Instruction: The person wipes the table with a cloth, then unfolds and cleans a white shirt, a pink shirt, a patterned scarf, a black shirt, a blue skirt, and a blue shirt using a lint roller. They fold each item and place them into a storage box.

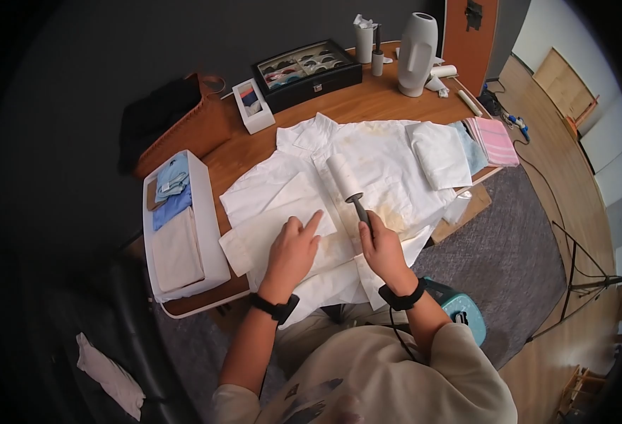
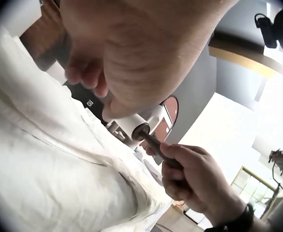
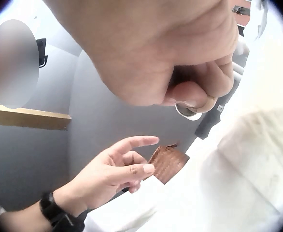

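A white shirt with yellowish stains lies spread over the wooden table, its lower part hanging over the near edge. My right hand grips the dark handle of a lint roller; the white roll tilts up and left over the shirt's middle. In the left wrist view that handle runs into my curled fingers. My left hand hovers over the shirt's left part, holding nothing. Its index finger and thumb stand out in the right wrist view, where the left hand appears with its other fingers loosely bent.
A white box of folded clothes stands at the left. Behind the shirt are a small white box, a black display case and a white face-shaped vase. Folded cloths lie right, beside a folded white cloth.
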`<state>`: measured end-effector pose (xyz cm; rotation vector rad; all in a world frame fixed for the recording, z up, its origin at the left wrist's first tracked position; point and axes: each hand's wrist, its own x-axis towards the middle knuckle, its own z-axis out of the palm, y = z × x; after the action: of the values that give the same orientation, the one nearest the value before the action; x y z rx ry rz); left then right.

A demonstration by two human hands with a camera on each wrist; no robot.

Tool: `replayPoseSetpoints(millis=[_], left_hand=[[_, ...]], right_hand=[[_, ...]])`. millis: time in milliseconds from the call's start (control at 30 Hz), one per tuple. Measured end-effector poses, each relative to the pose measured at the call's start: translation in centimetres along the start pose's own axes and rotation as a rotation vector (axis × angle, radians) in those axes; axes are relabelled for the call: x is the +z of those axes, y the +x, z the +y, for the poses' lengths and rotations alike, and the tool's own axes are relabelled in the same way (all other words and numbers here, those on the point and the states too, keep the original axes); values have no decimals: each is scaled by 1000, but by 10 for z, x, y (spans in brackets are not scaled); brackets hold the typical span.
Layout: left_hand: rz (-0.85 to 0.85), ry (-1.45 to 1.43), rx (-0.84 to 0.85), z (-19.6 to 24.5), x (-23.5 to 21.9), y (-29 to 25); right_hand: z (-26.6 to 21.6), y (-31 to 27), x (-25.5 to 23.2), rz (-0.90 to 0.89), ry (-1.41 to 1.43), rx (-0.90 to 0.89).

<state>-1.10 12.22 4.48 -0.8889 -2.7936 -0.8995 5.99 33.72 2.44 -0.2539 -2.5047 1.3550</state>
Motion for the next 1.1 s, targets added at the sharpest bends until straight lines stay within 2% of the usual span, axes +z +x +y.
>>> replayPoseSetpoints(millis=[67, 200, 267, 367, 500, 567, 600, 667, 700, 767, 833, 900, 933, 967, 1033, 1067, 1100], left_hand=[[-116, 103, 54, 3, 14, 14], [-141, 117, 42, -14, 39, 29], [-236, 61, -111, -17, 37, 33], [-145, 37, -65, -27, 44, 24], [-104, -17, -90, -46, 50, 14], [141, -237, -204, -50, 24, -1], [212, -303, -301, -47, -3, -11], [519, -347, -285, -72, -42, -44], [753, -321, -167, -95, -56, -62], [878, -408, -504, -110, -101, -100], [980, -350, -571, -141, -122, -140], [1007, -329, -566, -161, -133, -177], [996, -369, -644, -153, -140, -186], [998, -367, -645, -148, -139, -193], [1148, 117, -486, -130, -131, -198], [1045, 223, -508, -95, -131, -191], [1000, 170, -386, -84, -118, -187]], right_hand=[[5, -1, -9, 28, 0, 49], [14, -8, -16, 60, -35, -17], [19, -10, -16, 36, -43, -28], [22, -12, -11, 24, -67, -30], [18, -9, 3, -23, -48, -14], [16, -6, 7, -36, -61, -34], [16, -5, 8, -30, -58, -38], [19, -5, 10, -55, -117, -67], [20, -4, 11, -52, -113, -64], [20, -3, 16, -101, -131, -98], [16, -2, 29, -112, -140, -127], [7, 2, 42, -115, -151, -158], [0, 2, 48, -136, -154, -195], [-8, 3, 54, -155, -158, -233], [-19, 5, 68, -142, -157, -294], [-18, 6, 79, -174, -161, -318], [-18, 8, 90, -207, -166, -345]])
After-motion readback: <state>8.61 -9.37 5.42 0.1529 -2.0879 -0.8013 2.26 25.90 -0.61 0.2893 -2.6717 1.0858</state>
